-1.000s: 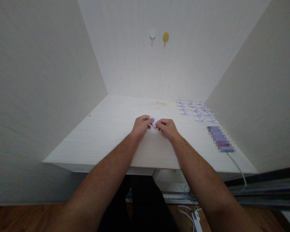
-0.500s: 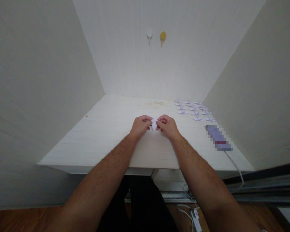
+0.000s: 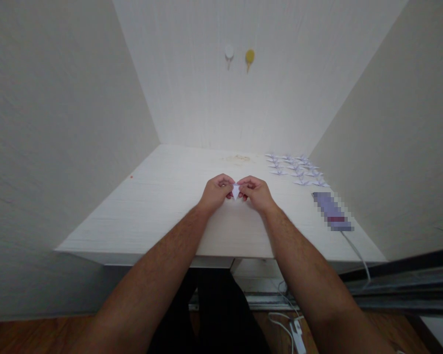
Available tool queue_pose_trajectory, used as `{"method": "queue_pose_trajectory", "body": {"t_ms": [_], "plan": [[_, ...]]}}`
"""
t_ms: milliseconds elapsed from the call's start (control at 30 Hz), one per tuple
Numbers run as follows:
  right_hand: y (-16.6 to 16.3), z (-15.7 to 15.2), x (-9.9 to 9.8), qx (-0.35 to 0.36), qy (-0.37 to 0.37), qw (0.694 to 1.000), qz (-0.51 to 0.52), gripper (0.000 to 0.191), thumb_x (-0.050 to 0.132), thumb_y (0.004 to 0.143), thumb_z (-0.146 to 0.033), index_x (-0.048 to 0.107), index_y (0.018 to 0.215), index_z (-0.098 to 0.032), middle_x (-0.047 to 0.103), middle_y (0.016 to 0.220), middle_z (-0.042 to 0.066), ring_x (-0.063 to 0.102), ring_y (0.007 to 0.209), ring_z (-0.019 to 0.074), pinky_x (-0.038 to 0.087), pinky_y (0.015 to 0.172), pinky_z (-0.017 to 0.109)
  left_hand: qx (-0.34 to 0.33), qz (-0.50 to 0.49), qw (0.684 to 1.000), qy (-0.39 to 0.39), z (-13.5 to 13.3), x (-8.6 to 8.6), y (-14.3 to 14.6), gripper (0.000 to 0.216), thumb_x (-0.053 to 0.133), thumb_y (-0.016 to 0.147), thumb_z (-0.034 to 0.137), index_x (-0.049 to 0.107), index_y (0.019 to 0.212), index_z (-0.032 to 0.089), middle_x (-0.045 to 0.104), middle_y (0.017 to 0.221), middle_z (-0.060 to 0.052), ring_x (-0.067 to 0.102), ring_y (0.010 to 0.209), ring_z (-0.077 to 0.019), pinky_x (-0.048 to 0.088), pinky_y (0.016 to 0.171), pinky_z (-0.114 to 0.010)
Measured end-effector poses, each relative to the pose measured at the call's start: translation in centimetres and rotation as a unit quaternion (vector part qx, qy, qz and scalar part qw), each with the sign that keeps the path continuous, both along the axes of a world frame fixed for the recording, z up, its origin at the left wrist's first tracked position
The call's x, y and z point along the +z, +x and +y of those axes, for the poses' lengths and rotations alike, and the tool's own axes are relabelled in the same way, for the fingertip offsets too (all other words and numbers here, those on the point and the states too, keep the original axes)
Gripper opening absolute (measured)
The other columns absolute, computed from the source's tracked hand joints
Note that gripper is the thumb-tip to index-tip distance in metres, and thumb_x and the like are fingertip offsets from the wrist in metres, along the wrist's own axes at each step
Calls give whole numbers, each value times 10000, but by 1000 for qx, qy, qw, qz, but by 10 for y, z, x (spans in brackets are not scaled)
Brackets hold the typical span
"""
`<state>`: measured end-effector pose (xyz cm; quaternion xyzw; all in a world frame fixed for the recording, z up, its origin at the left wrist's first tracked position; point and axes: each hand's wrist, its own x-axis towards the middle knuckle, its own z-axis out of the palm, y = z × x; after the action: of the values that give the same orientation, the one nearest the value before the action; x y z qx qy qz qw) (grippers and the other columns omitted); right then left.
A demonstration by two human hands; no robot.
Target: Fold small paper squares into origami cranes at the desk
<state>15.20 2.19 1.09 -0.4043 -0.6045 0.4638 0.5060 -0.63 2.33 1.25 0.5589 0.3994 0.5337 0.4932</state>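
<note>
Both my hands meet over the middle of a white wood-grain desk [image 3: 162,206]. My left hand [image 3: 216,192] and my right hand [image 3: 256,192] each pinch one side of a small folded piece of pale paper [image 3: 236,190], which shows as a downward-pointing triangle between my fingertips. The fingers of both hands are curled closed on it. Most of the paper is hidden behind my fingers.
Several small folded paper cranes [image 3: 295,169] lie in rows at the desk's back right. A phone [image 3: 332,211] with a white cable [image 3: 356,253] lies near the right edge. Walls close the desk in on three sides; two hooks [image 3: 239,55] hang on the back wall.
My hands have drawn closer together and the paper between them has gone from a flatter sheet to a narrower pointed triangle. The view has shifted slightly.
</note>
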Motion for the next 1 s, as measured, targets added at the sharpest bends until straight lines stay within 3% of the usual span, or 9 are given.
{"method": "queue_pose_trajectory", "body": {"t_ms": [133,300,467,700,1000], "plan": [[0,1,1,-12,-13,1000,2,253,662,638,-326,643,841,-176,618,540,-24,551,459,110,443,468,226,4,-11,1000,-11,0,1,0,142,646,641,191,651,775,143,626,592,-7,548,480,-99,444,499,-228],[-5,-3,2,-50,-24,998,-27,175,665,621,-295,601,731,-174,623,549,-15,542,451,105,406,442,213,5,15,1000,-8,-4,4,3,164,656,614,156,656,777,138,645,627,-14,564,505,-101,450,510,-224],[-9,-4,1,-73,2,997,-18,174,658,634,-276,580,757,-180,603,537,-30,568,474,121,428,473,221,17,22,1000,-8,-5,6,4,176,667,602,148,625,772,144,620,586,8,551,475,-98,429,482,-215],[-8,2,-4,-56,-2,998,-1,153,611,638,-234,598,780,-180,604,520,-40,522,422,97,376,417,193,38,25,999,2,-1,3,3,154,671,582,148,637,733,147,621,572,20,544,485,-87,407,482,-197],[-10,-1,-3,-36,11,999,37,116,651,646,-236,628,747,-183,582,489,-50,554,432,106,388,411,192,21,-40,999,-10,0,0,4,118,631,574,132,612,688,159,565,486,41,502,433,-85,392,452,-202]]}}
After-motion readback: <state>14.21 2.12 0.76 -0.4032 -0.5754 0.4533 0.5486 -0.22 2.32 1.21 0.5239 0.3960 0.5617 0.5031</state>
